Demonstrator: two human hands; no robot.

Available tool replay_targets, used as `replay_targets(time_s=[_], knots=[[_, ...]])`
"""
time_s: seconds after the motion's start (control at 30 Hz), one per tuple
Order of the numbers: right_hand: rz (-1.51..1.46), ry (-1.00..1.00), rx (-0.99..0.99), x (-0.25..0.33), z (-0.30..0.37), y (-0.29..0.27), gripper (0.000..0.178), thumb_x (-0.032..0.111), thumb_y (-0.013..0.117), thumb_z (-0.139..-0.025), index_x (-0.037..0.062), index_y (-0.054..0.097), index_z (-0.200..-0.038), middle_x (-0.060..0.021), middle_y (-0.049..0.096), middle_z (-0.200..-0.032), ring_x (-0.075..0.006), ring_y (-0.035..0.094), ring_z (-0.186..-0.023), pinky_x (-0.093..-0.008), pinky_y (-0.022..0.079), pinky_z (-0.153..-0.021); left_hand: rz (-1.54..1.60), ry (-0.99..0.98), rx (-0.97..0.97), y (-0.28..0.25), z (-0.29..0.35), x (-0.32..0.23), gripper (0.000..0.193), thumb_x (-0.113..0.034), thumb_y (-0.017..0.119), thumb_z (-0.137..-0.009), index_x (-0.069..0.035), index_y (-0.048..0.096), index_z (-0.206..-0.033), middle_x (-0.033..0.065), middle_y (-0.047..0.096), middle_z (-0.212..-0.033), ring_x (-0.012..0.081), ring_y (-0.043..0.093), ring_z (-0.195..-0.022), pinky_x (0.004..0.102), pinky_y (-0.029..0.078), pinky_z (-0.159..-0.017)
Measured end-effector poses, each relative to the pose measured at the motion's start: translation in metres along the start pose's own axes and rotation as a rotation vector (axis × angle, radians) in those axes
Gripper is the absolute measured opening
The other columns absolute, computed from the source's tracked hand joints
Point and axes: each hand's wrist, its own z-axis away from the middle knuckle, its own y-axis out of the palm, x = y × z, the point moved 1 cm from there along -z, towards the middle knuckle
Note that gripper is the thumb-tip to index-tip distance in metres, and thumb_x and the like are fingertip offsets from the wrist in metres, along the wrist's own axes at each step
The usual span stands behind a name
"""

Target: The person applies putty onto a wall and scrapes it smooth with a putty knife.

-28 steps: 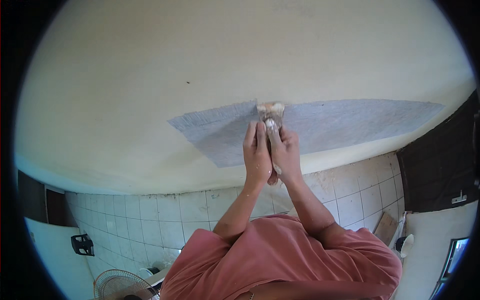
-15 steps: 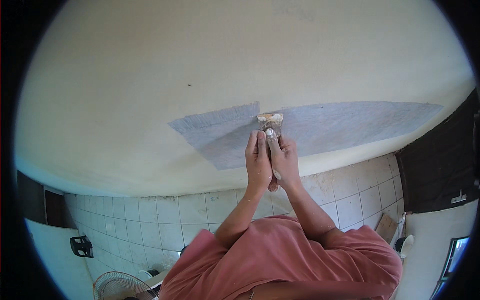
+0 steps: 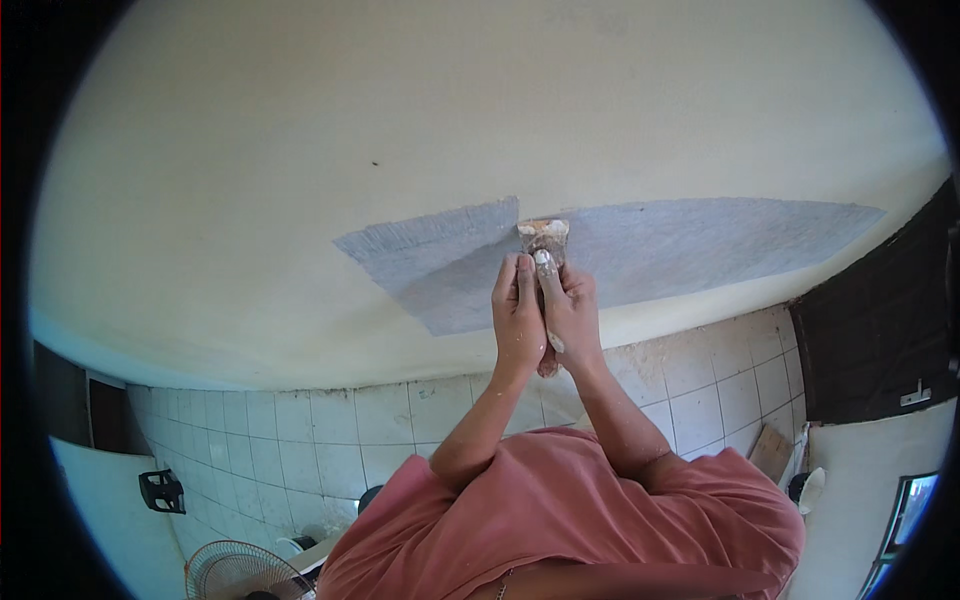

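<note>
A scraper [image 3: 544, 238], its broad blade crusted with pale residue, is held between both my hands against the wall. My left hand [image 3: 517, 325] is wrapped round the handle's left side, thumb pointing up. From the right, my right hand [image 3: 574, 318] grips the same handle, its thumb laid near the blade and smeared white. The handle's butt pokes out below the palms. The blade's edge lies at the upper border of a bare grey patch [image 3: 690, 245], beside a small step where cream paint [image 3: 450, 120] meets grey.
White floor tiles [image 3: 335, 415] run along the wall's foot. A dark door [image 3: 870, 320] with a handle stands at right, a board [image 3: 770, 452] leaning near it. At lower left are a black stool [image 3: 162, 491] and a fan [image 3: 235, 570].
Both hands and the scraper have shifted very slightly upward in the picture, as has the whole wall. The grip is the same, and the grey patch looks unchanged.
</note>
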Motion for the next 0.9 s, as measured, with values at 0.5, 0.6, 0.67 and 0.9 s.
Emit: replay_targets(time_s=[0.5,0.6,0.67,0.9], knots=[[0.073,-0.052,-0.023,-0.014,-0.003,-0.003,0.032,0.020,0.048,-0.090,-0.0051,0.052,-0.070,-0.0042,0.047,-0.053,-0.0064,0.039,-0.054,-0.0274,0.035,-0.047,-0.115,0.027,-0.006,-0.003,-0.002,0.001,0.026,-0.025,0.039,-0.095,-0.003,0.047,-0.085,0.0030,0.046,-0.076,0.0091,0.041,-0.071,0.0239,0.036,-0.064],[0.035,-0.077,-0.043,-0.010,-0.005,-0.003,0.031,0.020,0.048,-0.090,-0.0044,0.053,-0.070,-0.0030,0.047,-0.054,-0.0063,0.038,-0.055,-0.0270,0.035,-0.047,-0.114,0.027,0.006,0.000,-0.005,-0.005,0.026,-0.025,0.039,-0.095,-0.003,0.048,-0.086,0.0028,0.046,-0.076,0.0085,0.041,-0.072,0.0235,0.036,-0.064],[0.035,-0.064,-0.038,-0.009,-0.001,-0.004,0.031,0.020,0.048,-0.090,-0.0044,0.053,-0.072,-0.0018,0.048,-0.055,-0.0058,0.039,-0.055,-0.0259,0.035,-0.047,-0.117,0.006,0.007,-0.001,-0.001,-0.004,0.025,-0.025,0.039,-0.095,-0.003,0.048,-0.085,0.0018,0.046,-0.075,0.0076,0.040,-0.071,0.0227,0.036,-0.063],[-0.041,-0.023,-0.015,0.013,-0.004,-0.002,0.032,0.021,0.048,-0.090,-0.0041,0.052,-0.071,-0.0004,0.048,-0.055,-0.0040,0.038,-0.055,-0.0244,0.034,-0.046,0.012,0.025,0.048,0.006,-0.004,-0.018,0.023,-0.019,0.037,-0.096,-0.003,0.044,-0.080,0.0006,0.041,-0.069,0.0060,0.036,-0.066,0.0223,0.034,-0.060]])
